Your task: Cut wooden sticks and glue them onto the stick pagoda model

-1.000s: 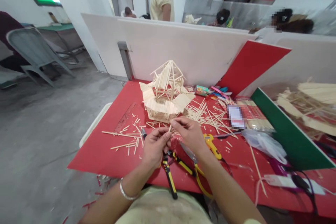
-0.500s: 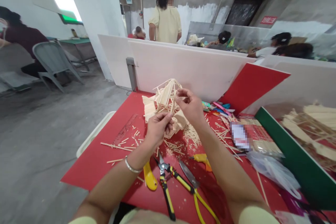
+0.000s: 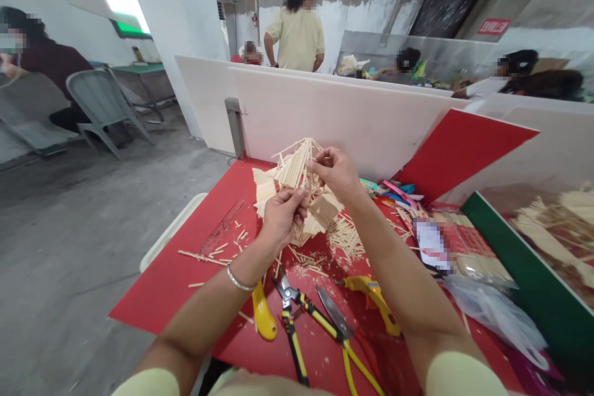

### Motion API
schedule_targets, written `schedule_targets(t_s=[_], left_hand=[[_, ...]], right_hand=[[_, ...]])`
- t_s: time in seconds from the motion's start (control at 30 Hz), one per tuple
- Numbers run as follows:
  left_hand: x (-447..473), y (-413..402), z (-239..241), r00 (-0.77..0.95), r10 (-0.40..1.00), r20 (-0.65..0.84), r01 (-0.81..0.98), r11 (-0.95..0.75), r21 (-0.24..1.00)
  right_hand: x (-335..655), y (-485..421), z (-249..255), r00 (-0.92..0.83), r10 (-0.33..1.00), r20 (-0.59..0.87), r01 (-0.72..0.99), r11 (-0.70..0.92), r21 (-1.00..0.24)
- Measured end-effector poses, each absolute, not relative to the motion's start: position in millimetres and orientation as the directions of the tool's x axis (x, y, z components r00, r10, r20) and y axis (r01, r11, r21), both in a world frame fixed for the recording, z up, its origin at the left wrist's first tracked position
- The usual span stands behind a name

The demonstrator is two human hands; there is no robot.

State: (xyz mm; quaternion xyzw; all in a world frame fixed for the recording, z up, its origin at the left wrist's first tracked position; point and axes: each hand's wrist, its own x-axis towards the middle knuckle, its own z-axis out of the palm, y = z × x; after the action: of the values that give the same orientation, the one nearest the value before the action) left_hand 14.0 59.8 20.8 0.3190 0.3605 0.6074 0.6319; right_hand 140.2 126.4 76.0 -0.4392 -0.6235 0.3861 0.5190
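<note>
A small model built of pale wooden sticks point(image 3: 294, 167), with a peaked, slatted roof, stands at the far part of the red table. At its lower front my left hand point(image 3: 284, 215) is closed, thumb and fingers pinched on the stick work. My right hand point(image 3: 338, 172) is closed in a pinch at the roof's right side. Exactly which stick each pinch holds is partly hidden by the fingers. Loose short sticks point(image 3: 346, 238) and offcuts lie below and right of the model. A squarish panel of sticks point(image 3: 325, 209) leans between the hands.
Near me on the red table point(image 3: 158, 294) lie pruner-like cutters point(image 3: 290, 315), yellow-handled pliers point(image 3: 341, 328), a yellow-handled tool point(image 3: 263, 315) and a yellow glue gun point(image 3: 371, 291). A clear ruler point(image 3: 223, 226) lies left. White partition boards point(image 3: 325, 105) stand behind; people work beyond them.
The view has shifted slightly. My right forearm has moved a little right, uncovering more of the glue gun, and the squarish panel shows more. Both hands stay pinched at the model.
</note>
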Motion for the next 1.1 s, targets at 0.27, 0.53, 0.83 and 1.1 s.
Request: schedule_targets(t_s=[0.27,0.53,0.83,1.1], left_hand=[[13,63,24,0.004,0.996,-0.089,-0.536,0.077,0.841],[9,68,26,0.022,0.996,-0.086,-0.552,0.084,0.829],[5,71,28,0.08,0.985,-0.153,-0.585,0.171,0.793],[4,74,24,0.081,0.986,-0.149,-0.586,0.167,0.793]], right_hand=[[141,137,76,-0.133,0.954,0.269,0.022,0.274,-0.961],[143,139,77,-0.142,0.958,0.248,0.057,0.258,-0.964],[143,140,79,-0.128,0.964,0.234,0.062,0.244,-0.968],[142,139,80,-0.136,0.961,0.243,0.06,0.252,-0.966]])
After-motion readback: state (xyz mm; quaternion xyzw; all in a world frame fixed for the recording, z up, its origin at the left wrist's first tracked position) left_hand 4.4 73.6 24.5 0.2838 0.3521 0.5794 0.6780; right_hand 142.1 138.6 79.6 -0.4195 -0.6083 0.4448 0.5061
